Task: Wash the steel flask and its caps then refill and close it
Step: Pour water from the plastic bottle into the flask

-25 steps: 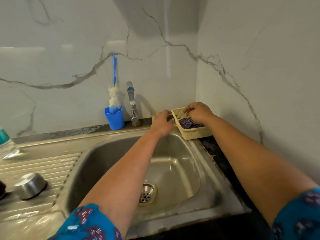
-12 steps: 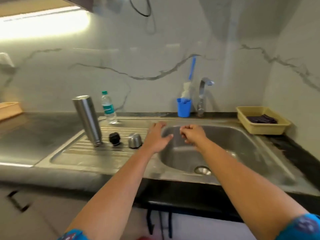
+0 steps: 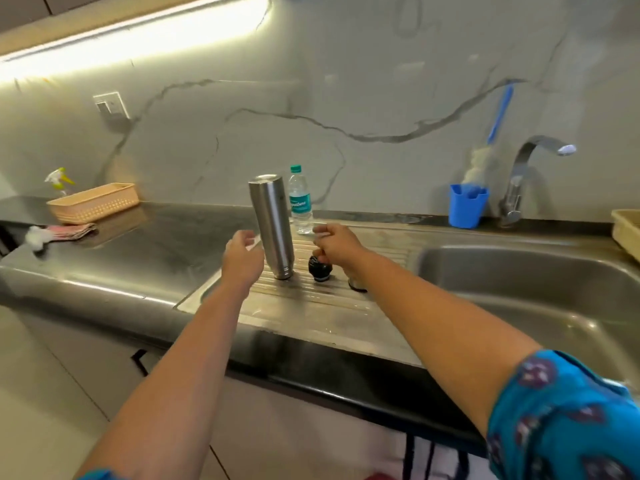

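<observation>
Two bare forearms reach up from the lower edge of the frame, a blue patterned sleeve at lower right. Left hand, centre of frame: fingers loosely spread, holding nothing, just left of the flask and not touching it. Right hand, slightly right of centre: fingers curled, hovering above the black cap; whether it pinches anything cannot be told. The hands are apart, with the flask between them. Steel flask: stands on the ribbed draining board, tilted a little in this wide view. Black cap: on the board just right of the flask. A second cap: mostly hidden behind the right wrist. Sink basin: right of the board. Plastic water bottle, green lid: behind the flask. Blue cup with a blue-handled brush: upper right, by the wall. Tap: right of the cup. Yellow basket: cut off at the right edge. Peach basket with a spray bottle behind it, and a cloth in front of it: upper left on the dark counter. Wall socket: upper left.
</observation>
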The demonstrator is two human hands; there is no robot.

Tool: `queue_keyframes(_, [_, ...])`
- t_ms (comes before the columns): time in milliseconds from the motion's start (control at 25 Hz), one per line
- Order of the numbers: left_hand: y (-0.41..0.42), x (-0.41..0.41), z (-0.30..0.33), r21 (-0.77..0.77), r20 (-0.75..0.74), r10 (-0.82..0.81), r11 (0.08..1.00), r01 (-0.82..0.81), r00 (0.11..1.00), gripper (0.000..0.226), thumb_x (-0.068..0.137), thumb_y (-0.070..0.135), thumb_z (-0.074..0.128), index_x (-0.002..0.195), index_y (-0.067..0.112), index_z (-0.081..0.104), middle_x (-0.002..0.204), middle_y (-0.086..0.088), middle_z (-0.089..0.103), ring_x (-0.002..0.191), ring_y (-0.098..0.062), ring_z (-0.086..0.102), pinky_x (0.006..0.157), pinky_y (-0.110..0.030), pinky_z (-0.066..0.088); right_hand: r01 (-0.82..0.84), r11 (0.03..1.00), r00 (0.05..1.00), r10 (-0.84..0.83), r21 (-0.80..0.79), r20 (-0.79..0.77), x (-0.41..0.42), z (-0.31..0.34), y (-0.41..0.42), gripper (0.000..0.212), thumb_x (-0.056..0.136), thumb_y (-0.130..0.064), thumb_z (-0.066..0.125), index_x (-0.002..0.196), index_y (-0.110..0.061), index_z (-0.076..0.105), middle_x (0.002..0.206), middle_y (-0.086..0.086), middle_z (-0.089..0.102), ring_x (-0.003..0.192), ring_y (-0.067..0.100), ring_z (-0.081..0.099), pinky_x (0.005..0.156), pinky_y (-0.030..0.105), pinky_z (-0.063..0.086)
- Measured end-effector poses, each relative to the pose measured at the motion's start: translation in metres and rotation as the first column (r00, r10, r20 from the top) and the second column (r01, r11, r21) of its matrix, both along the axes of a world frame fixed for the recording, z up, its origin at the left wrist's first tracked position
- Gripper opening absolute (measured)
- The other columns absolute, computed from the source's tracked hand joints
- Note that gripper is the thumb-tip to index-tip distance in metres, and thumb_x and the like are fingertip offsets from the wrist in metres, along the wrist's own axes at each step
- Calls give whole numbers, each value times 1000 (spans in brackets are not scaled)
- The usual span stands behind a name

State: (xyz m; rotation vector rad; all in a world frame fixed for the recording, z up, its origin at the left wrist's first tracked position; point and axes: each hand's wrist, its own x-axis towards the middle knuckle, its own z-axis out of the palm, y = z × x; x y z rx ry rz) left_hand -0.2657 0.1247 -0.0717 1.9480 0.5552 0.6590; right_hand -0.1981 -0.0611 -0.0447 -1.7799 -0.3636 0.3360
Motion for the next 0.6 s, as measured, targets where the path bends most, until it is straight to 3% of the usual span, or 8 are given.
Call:
queue_keyframes(80, [11, 19, 9, -54, 3, -39, 998, 39, 999, 46, 97, 24, 51, 142, 22, 44, 141, -3, 46, 121, -26, 55, 94, -46, 54, -13, 1000, 996, 13, -2, 84, 7, 17, 25, 40, 100, -25, 48, 139, -21, 45, 127, 10, 55, 99, 23, 62, 88, 37, 55])
queue_keyframes(200, [12, 36, 26, -226, -1, -113, 968, 110, 994, 48, 101, 50, 42, 146, 37, 34, 143, -2, 45, 120, -29, 56, 70, -36, 55, -36, 998, 991, 43, -58, 124, 12, 35, 50, 47, 102, -45, 34, 146, -30, 32, 137, 10, 45, 113, 31, 56, 93, 42, 52])
queue_keyframes(280, [7, 37, 37, -335, 19, -166, 928, 163, 986, 47, 101, 59, 33, 141, 35, 37, 136, -5, 53, 111, -29, 60, 78, -40, 56, -166, 986, 986, 166, -6, -23, 9, 41, 58, 53, 101, -53, 24, 146, -26, 30, 129, 8, 46, 119, 33, 53, 95, 41, 51])
queue_keyframes(360, [0, 33, 45, -381, 69, -177, 905, 189, 982, 50, 102, 60, 29, 137, 26, 39, 129, -8, 56, 103, -26, 62, 84, -40, 57, -249, 964, 955, 261, 94, -144, 10, 40, 62, 59, 100, -58, 18, 147, -24, 29, 137, 11, 48, 123, 34, 52, 100, 44, 48])
queue_keyframes(480, [-7, 6, 54, -413, 174, -190, 877, 246, 966, 56, 100, 62, 27, 136, 21, 38, 135, -11, 50, 116, -32, 59, 81, -38, 59, -227, 947, 932, 279, 228, -231, 11, 38, 53, 65, 96, -64, 23, 148, -26, 28, 144, 23, 39, 122, 38, 53, 95, 40, 52])
queue_keyframes(600, [-17, -33, 45, -360, 238, -255, 873, 329, 937, 47, 101, 54, 34, 123, 16, 49, 138, -16, 49, 117, -32, 60, 86, -36, 58, -205, 932, 925, 284, 300, -251, -2, 32, 32, 72, 88, -71, 36, 143, -23, 37, 140, 19, 45, 119, 35, 54, 98, 46, 49])
